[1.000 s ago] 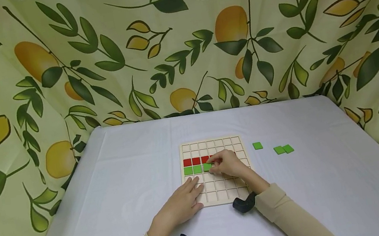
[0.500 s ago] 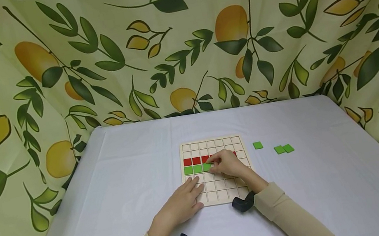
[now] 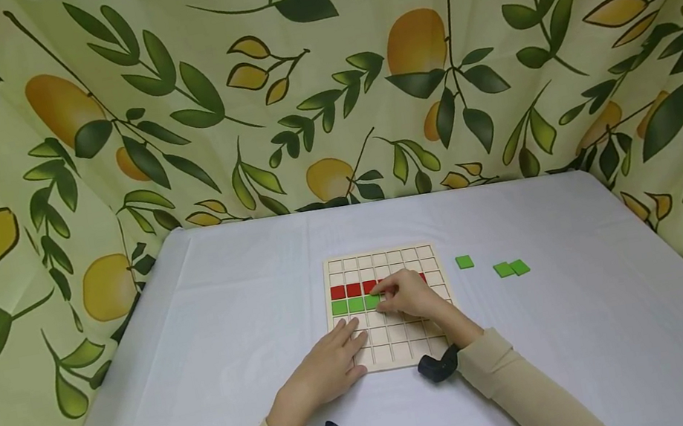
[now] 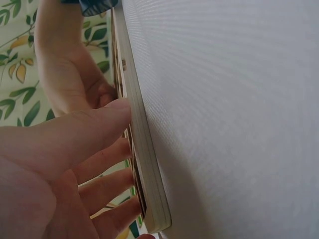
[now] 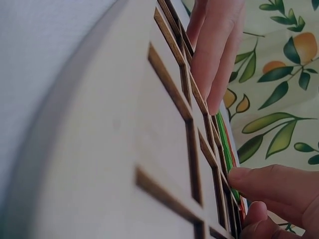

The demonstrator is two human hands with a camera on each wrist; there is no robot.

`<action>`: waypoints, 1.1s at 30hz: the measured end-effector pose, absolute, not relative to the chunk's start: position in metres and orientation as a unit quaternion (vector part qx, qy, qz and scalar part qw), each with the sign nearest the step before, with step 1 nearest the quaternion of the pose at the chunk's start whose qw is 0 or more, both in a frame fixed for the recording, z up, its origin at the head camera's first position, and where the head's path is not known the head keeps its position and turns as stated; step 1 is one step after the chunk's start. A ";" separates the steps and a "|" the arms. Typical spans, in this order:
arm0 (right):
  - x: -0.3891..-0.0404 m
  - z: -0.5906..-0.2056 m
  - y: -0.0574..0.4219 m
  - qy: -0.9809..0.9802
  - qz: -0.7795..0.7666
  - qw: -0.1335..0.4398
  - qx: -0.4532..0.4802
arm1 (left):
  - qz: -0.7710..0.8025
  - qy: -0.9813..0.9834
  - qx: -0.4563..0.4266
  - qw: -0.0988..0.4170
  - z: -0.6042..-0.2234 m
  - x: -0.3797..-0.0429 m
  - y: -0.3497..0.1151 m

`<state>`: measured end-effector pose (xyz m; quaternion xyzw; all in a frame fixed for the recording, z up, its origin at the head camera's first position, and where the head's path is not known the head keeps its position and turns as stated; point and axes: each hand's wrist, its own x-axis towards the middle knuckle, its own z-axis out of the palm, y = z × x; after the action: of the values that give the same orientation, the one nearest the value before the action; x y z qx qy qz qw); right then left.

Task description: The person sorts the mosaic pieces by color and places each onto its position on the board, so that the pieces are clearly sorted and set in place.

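A square wooden grid board (image 3: 400, 354) lies on the table, with a row of red tiles (image 3: 354, 290) and green tiles (image 3: 347, 306) in the row below. The right hand (image 3: 408, 294) holds the third green tile (image 3: 372, 302) at its right side between thumb and index finger; the tile sits in its cell. In the right wrist view a fingertip (image 5: 238, 175) touches the green row. The left hand (image 3: 327, 368) rests on the board's lower left with fingers spread, its thumb (image 4: 117, 112) along the near edge in the left wrist view. The right hand covers part of the red row.
Right of the board lie a single green tile (image 3: 464, 262) and two more green tiles (image 3: 503, 269) touching each other. The white-covered table (image 3: 246, 289) ends at a leaf-and-fruit patterned curtain (image 3: 322, 95). Black wrist cameras (image 3: 438, 366) hang below both wrists.
The third green tile has settled slightly to the left and now lines up with the other green ones. Both hands stay almost where they were.
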<state>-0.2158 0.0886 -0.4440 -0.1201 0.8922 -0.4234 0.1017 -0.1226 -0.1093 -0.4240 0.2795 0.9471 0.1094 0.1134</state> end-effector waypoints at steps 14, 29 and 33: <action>-0.215 -0.445 0.096 0.885 -0.434 0.099 -0.140 | 0.113 0.947 0.279 0.116 -0.423 -0.122 -0.108; -0.212 -0.446 0.109 0.880 -0.446 0.105 -0.126 | 0.119 0.947 0.274 0.117 -0.422 -0.122 -0.109; -0.211 -0.444 0.114 0.878 -0.451 0.108 -0.119 | 0.123 0.946 0.277 0.113 -0.422 -0.121 -0.109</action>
<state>-0.2115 0.1142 -0.4444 -0.1194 0.8776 -0.4514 0.1083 -0.1212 -0.1094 -0.4217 0.2774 0.9461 0.1231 0.1135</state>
